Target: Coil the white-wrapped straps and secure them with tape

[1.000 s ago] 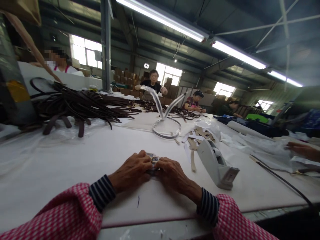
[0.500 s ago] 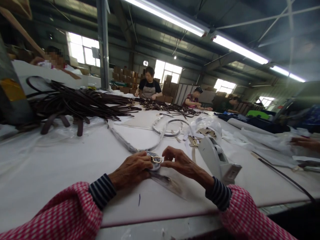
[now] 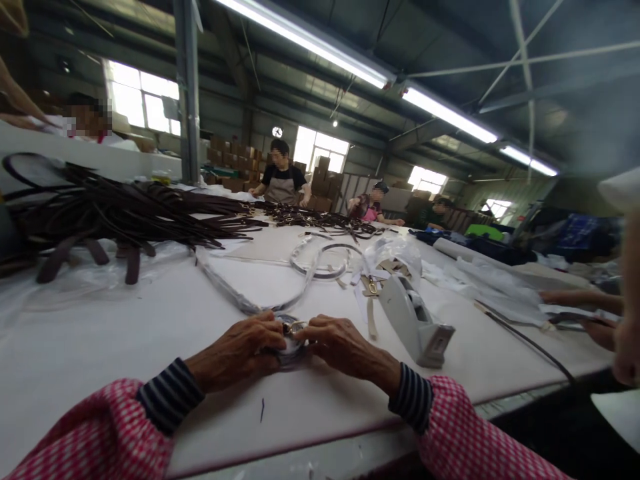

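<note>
A strap [image 3: 227, 291] wrapped in clear plastic runs across the white table, its near end wound into a small coil [image 3: 291, 361]. My left hand [image 3: 237, 350] has its fingers closed around the coil's left side. On the other side, my right hand [image 3: 343, 343] grips the coil with fingers bent and thumb underneath. Between the fingertips of both hands lies a gold metal clasp [image 3: 297, 327], partly hidden by them. The strap's far part forms loose loops [image 3: 327, 270] beyond my hands.
A white tape dispenser [image 3: 417, 327] stands right of my right hand. Beyond it lie beige pieces in clear plastic [image 3: 395, 257]. Dark brown straps [image 3: 125, 213] are heaped at the left. Another person's hand [image 3: 600, 331] works at the right edge; several people stand further back.
My right hand has moved from just off the clasp onto the coil. The plastic-wrapped end that stuck out toward the near right no longer shows. The view has swung right.
</note>
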Demonstrator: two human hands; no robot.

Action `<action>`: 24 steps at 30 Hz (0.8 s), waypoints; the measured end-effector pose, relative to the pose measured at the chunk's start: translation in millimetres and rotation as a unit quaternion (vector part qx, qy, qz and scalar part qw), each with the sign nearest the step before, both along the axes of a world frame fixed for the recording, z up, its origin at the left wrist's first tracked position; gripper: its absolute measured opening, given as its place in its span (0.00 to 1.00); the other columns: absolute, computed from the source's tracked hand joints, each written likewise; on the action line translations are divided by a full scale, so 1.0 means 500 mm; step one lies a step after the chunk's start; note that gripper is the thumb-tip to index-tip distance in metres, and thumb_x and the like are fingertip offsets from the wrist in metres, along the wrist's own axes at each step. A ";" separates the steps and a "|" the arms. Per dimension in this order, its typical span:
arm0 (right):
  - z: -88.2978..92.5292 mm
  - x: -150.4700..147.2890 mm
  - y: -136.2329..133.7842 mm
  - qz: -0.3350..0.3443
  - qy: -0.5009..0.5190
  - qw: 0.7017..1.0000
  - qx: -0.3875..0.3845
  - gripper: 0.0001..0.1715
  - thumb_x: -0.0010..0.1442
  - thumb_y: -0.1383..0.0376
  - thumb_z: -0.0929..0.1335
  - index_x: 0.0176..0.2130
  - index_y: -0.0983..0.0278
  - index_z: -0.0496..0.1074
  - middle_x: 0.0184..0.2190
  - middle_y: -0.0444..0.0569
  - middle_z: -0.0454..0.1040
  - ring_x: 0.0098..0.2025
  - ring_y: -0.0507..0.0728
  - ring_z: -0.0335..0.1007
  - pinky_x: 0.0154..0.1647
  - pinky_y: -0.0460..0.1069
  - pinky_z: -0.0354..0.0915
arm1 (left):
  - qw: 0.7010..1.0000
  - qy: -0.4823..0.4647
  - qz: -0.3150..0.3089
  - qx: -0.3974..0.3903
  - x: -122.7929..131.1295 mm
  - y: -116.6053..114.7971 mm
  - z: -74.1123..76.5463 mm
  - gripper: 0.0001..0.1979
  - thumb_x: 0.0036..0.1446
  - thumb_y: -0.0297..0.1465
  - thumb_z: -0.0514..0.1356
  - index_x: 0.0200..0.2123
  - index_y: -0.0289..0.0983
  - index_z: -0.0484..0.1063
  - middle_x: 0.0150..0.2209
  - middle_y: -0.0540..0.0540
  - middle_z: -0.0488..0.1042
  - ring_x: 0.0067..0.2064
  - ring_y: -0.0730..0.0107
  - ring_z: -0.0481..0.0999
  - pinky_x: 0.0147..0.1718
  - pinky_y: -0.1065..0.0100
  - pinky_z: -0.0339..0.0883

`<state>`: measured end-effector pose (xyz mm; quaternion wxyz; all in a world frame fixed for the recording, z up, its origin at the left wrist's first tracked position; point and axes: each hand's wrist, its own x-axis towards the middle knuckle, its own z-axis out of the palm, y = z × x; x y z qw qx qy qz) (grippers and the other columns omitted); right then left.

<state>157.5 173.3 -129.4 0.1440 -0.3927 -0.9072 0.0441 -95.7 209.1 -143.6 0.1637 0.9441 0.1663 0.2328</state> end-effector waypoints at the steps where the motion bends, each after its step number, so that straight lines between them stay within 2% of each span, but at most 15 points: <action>1: -0.006 0.001 0.001 -0.001 0.001 1.000 0.007 0.16 0.65 0.72 0.69 0.51 0.59 0.75 0.41 0.47 0.77 0.45 0.55 0.73 0.44 0.46 0.62 | 1.000 -0.008 0.008 0.005 0.000 -0.001 -0.006 0.05 0.67 0.31 0.57 0.38 0.40 0.72 0.38 0.48 0.75 0.41 0.63 0.70 0.48 0.62 0.59; 3: -0.018 0.001 0.001 -0.010 0.006 1.000 0.023 0.12 0.66 0.70 0.69 0.49 0.59 0.76 0.40 0.47 0.77 0.44 0.55 0.73 0.43 0.45 0.62 | 0.999 0.003 0.046 0.015 0.006 -0.003 -0.017 0.06 0.68 0.34 0.56 0.42 0.41 0.72 0.41 0.47 0.75 0.43 0.61 0.71 0.48 0.62 0.61; 5: -0.030 0.000 0.001 -0.022 0.007 0.999 0.038 0.11 0.66 0.69 0.69 0.48 0.60 0.76 0.39 0.46 0.77 0.43 0.55 0.72 0.43 0.45 0.62 | 0.993 0.048 0.103 0.027 0.021 -0.009 -0.023 0.07 0.67 0.36 0.58 0.41 0.40 0.74 0.42 0.46 0.76 0.44 0.57 0.71 0.46 0.60 0.62; 9: -0.052 -0.007 0.004 -0.045 0.018 0.998 0.047 0.10 0.65 0.67 0.69 0.47 0.61 0.77 0.39 0.46 0.77 0.42 0.55 0.72 0.42 0.45 0.62 | 0.972 0.129 0.184 0.073 0.057 -0.028 -0.020 0.07 0.63 0.30 0.59 0.41 0.38 0.77 0.43 0.42 0.78 0.44 0.51 0.73 0.45 0.56 0.62; 14: -0.068 -0.012 0.000 -0.058 0.070 0.995 0.044 0.11 0.65 0.67 0.70 0.47 0.57 0.78 0.39 0.45 0.76 0.42 0.55 0.71 0.44 0.47 0.63 | 0.957 0.134 0.212 0.147 0.071 -0.046 -0.031 0.11 0.63 0.25 0.55 0.38 0.38 0.78 0.39 0.40 0.78 0.42 0.50 0.74 0.40 0.55 0.60; 16: -0.059 0.001 -0.006 -0.039 0.117 0.992 -0.007 0.14 0.64 0.67 0.70 0.50 0.56 0.77 0.40 0.44 0.77 0.42 0.55 0.71 0.44 0.46 0.64 | 0.967 0.101 0.195 0.130 0.065 -0.047 -0.042 0.11 0.65 0.28 0.54 0.36 0.37 0.77 0.38 0.40 0.77 0.40 0.51 0.73 0.41 0.55 0.59; 18: -0.041 0.034 -0.014 -0.044 0.172 0.981 -0.079 0.17 0.66 0.63 0.70 0.54 0.56 0.75 0.40 0.44 0.78 0.39 0.53 0.73 0.41 0.45 0.65 | 0.980 0.033 0.181 0.077 0.057 -0.045 -0.046 0.10 0.63 0.35 0.56 0.37 0.37 0.75 0.38 0.41 0.76 0.41 0.52 0.73 0.42 0.55 0.59; 20: -0.022 0.087 -0.019 -0.134 0.201 0.965 -0.099 0.18 0.68 0.59 0.68 0.57 0.57 0.72 0.41 0.44 0.78 0.37 0.52 0.74 0.38 0.45 0.66 | 0.981 -0.037 0.192 -0.012 0.055 -0.043 -0.035 0.13 0.61 0.41 0.59 0.36 0.38 0.74 0.38 0.43 0.75 0.40 0.55 0.72 0.41 0.58 0.60; 22: -0.010 0.151 -0.017 -0.265 0.188 0.944 -0.057 0.17 0.70 0.60 0.65 0.55 0.62 0.72 0.41 0.48 0.78 0.38 0.54 0.74 0.40 0.47 0.66 | 0.961 -0.086 0.214 -0.153 0.065 -0.042 -0.007 0.17 0.59 0.47 0.60 0.31 0.38 0.72 0.31 0.47 0.72 0.33 0.61 0.69 0.33 0.64 0.58; 24: -0.012 0.207 -0.008 -0.338 0.159 0.927 -0.028 0.14 0.67 0.64 0.66 0.49 0.68 0.74 0.41 0.54 0.76 0.43 0.59 0.73 0.46 0.52 0.65 | 0.919 -0.135 0.197 -0.315 0.086 -0.040 0.029 0.22 0.59 0.51 0.59 0.28 0.37 0.70 0.25 0.51 0.68 0.28 0.67 0.64 0.28 0.67 0.54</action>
